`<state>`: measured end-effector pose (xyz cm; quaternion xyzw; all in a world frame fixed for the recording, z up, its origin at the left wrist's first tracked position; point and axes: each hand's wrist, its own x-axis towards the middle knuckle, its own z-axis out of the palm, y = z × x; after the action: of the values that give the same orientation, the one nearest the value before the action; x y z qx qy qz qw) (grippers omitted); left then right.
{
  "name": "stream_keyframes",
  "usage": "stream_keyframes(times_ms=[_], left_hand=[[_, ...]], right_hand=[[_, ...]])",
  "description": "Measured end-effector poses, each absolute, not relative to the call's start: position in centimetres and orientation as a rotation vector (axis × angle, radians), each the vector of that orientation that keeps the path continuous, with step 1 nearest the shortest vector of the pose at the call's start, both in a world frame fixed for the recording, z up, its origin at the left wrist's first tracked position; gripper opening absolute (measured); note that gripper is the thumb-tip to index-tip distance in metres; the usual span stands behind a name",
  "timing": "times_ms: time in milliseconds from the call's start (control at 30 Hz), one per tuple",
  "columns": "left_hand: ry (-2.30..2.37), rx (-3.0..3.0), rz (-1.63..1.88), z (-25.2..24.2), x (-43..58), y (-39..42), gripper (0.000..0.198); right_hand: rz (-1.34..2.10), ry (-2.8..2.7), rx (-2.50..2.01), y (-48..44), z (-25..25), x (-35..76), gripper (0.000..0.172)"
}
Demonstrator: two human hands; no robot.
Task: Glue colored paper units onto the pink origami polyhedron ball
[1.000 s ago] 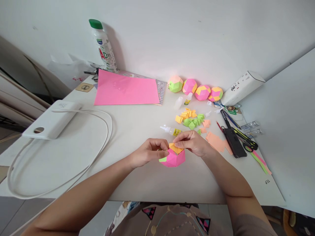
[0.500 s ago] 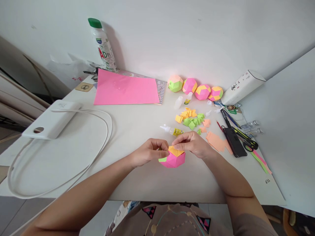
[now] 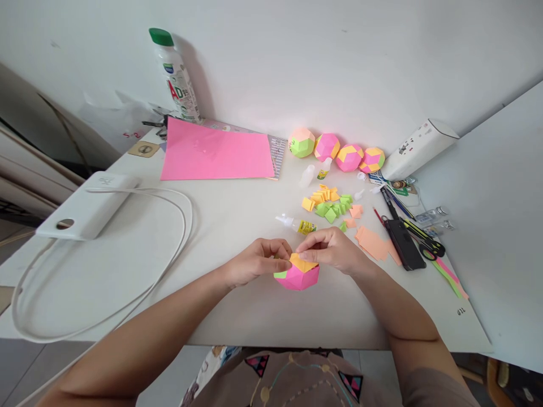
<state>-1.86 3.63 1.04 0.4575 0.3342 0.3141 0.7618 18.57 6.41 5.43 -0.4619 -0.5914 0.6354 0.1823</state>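
Observation:
Between my two hands is a many-sided paper ball with pink, orange and green faces. My left hand is closed on its left upper edge, thumb and fingers pinching near the green face. With thumb and forefinger, my right hand pinches the top of the orange face. The ball's far side is hidden behind my fingers. Just beyond my hands a glue bottle with a yellow label lies on its side. Small folded orange pieces and green pieces are piled further back.
Several finished paper balls line the wall. A pink sheet lies back left, beside a tall bottle. A white power bank-like box with a looped cable is at left. A black phone and scissors lie right.
Almost nothing differs. Both hands keep their pinch on the paper ball, which has shifted only very slightly, and the right fingers have moved a little.

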Motion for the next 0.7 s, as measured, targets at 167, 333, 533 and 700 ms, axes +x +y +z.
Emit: stream_keyframes(times_ms=[167, 333, 533, 700], left_hand=[[0.732, 0.987, 0.669, 0.99, -1.78, 3.68, 0.015], [0.73, 0.987, 0.649, 1.01, -1.83, 3.74, 0.014], [0.731, 0.993, 0.639, 1.03, -1.91, 3.71, 0.011], [0.727, 1.0, 0.636, 0.99, -1.93, 3.69, 0.01]], right_hand=[[1.819, -1.673, -1.277, 6.3, 5.37, 18.69, 0.013], [1.862, -1.676, -1.259, 6.17, 5.6, 18.69, 0.014], [1.894, -1.714, -1.227, 6.09, 5.84, 18.59, 0.014], [1.9, -1.728, -1.212, 6.1, 5.49, 18.56, 0.016]])
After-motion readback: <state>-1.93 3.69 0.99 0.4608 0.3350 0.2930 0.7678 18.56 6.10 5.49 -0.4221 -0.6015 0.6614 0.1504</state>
